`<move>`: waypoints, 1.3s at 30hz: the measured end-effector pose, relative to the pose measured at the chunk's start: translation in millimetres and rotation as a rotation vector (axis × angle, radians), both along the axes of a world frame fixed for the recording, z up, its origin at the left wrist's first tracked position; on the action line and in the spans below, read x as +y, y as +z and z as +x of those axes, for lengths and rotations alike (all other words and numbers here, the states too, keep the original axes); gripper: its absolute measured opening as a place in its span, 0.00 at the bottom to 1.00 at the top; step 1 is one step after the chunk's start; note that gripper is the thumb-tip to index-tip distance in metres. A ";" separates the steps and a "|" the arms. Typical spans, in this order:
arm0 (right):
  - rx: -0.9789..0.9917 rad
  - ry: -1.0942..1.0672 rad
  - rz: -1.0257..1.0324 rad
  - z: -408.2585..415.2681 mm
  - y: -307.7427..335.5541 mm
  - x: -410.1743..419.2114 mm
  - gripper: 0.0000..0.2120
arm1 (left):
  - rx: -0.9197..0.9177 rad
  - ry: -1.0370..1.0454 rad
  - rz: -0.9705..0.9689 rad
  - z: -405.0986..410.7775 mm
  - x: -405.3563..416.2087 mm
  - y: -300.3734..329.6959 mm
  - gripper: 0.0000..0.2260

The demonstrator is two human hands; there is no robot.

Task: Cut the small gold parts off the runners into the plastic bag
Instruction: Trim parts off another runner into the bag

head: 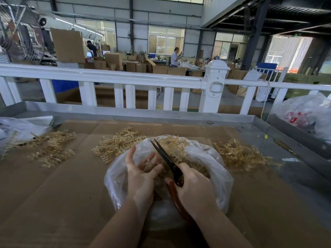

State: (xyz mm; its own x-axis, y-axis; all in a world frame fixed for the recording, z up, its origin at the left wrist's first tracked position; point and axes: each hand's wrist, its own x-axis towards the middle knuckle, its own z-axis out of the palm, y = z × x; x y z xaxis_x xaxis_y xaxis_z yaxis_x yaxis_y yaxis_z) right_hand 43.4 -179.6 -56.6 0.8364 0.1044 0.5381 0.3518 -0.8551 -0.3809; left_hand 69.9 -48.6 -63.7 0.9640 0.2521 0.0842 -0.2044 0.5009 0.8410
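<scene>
Your two bare hands meet over a clear, crumpled plastic bag (211, 169) that sits open at the lower centre of the frame, on a work surface covered in flat brown cardboard sheets (53, 194).

Your right hand (194, 190) is curled around the reddish-brown handles of a pair of dark-bladed scissors (167, 159). The blades point up and to the left over the bag's mouth, their tips slightly parted.

Your left hand (141, 173) lies just beside the blades, palm turned up, with fingers loosely spread above the bag. Something small seems to rest on the fingers, but blur keeps you from telling what it is.

Inside the bag, behind the scissors, lies a tangle of small gold plastic parts on runners (176, 145). More gold runners lie in loose heaps on the cardboard: one pile (116, 144) touching the bag's upper left side, another (240, 154) to its right, and a third (50, 145) at the far left.

A white railing (114, 77) crosses the middle of the frame.
</scene>
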 end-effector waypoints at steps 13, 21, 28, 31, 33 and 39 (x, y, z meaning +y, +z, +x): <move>-0.068 -0.089 0.023 -2.1 -5.0 2.4 0.10 | 0.058 0.146 0.109 -9.4 -3.7 8.6 0.14; -0.066 -0.079 0.025 -1.0 -6.9 2.7 0.13 | 0.031 0.099 0.117 -7.3 -3.0 5.9 0.07; -0.055 -0.060 0.025 -1.3 -8.2 1.6 0.16 | -0.009 0.052 0.176 -7.3 -2.4 4.1 0.20; -0.055 -0.057 0.027 -1.7 -8.4 1.6 0.18 | -0.001 0.113 0.194 -5.2 -2.3 1.2 0.14; -0.064 -0.063 0.025 -2.3 -8.6 1.4 0.18 | 0.017 0.124 0.154 -4.4 -2.5 -0.3 0.13; -0.078 -0.064 0.050 -2.6 -8.7 0.9 0.18 | 0.017 0.022 0.090 -2.4 -0.1 -0.9 0.19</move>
State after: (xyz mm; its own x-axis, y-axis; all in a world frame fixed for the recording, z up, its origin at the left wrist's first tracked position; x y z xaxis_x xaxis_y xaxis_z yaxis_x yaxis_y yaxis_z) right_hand 40.7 -178.6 -65.3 0.7957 0.0235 0.6053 0.3277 -0.8571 -0.3975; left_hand 67.5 -48.6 -64.6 0.9598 0.2654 0.0916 -0.2003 0.4182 0.8860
